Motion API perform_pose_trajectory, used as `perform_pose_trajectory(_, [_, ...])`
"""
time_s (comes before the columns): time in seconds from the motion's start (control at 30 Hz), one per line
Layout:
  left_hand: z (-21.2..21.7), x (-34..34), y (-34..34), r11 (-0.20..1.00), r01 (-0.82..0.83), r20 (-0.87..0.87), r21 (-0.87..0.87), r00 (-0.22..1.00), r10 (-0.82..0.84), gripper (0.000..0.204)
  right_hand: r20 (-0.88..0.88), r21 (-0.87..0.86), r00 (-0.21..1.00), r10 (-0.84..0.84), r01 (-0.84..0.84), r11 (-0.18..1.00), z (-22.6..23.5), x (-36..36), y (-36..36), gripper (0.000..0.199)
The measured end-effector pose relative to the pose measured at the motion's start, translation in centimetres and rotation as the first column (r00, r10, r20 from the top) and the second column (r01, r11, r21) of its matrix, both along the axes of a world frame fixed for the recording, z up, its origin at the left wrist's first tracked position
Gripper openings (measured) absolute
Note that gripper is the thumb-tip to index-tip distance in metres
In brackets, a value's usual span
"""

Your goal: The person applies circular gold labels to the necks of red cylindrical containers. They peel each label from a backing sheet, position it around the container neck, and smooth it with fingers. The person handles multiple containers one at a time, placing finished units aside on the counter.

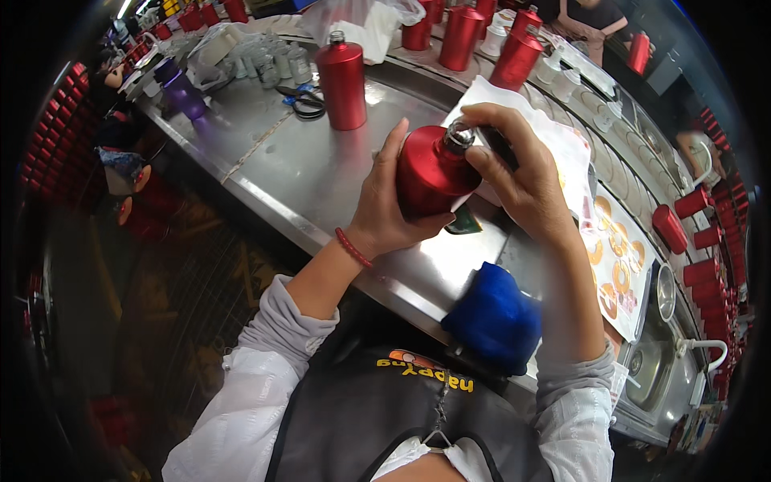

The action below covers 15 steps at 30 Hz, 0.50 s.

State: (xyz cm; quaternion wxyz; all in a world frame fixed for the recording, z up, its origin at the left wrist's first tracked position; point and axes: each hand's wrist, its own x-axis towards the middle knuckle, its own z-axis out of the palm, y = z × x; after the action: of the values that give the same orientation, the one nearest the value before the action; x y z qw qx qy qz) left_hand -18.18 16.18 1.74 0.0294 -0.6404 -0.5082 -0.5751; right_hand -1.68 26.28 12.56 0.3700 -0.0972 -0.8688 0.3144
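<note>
A shiny red bottle with a clear glass-like threaded neck is held tilted over the metal workbench. My left hand wraps round its body from the left, thumb along one side and fingers beneath. At the neck, my right hand is closed with thumb and index finger on either side of it. Whether a small part sits between those fingertips cannot be made out. Another red bottle stands upright just beyond my left hand, beside black-handled scissors. Below the held bottle lies a small dark green piece.
A blue cloth-like bundle is at the bench's near edge. Right of it are a tray of ring-shaped pieces and a sink. A purple bottle and clear glass bottles stand far left. More red bottles line a conveyor.
</note>
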Motion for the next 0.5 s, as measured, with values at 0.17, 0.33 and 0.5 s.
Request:
perform_pose_trajectory(0.17, [-3.0,-0.2,-1.1,0.964,-0.265,0.110,-0.026,0.957,0.267,0.119,0.219,-0.252,0.976,0.015,0.042,0.967,-5.3,0.3,-0.8,0.060])
perform_pose_trajectory(0.33, [-3.3,2.5,-3.2,0.966,-0.239,0.108,-0.100,0.962,0.249,0.103,0.336,-0.324,0.941,0.032,0.083,0.942,-6.2,0.0,-3.4,0.076])
perform_pose_trajectory(0.5, [-2.6,2.7,-5.2,0.993,-0.085,0.178,-0.076,0.979,0.098,0.102,0.289,-0.207,0.956,-0.052,0.115,0.972,-6.7,1.4,-3.0,0.076])
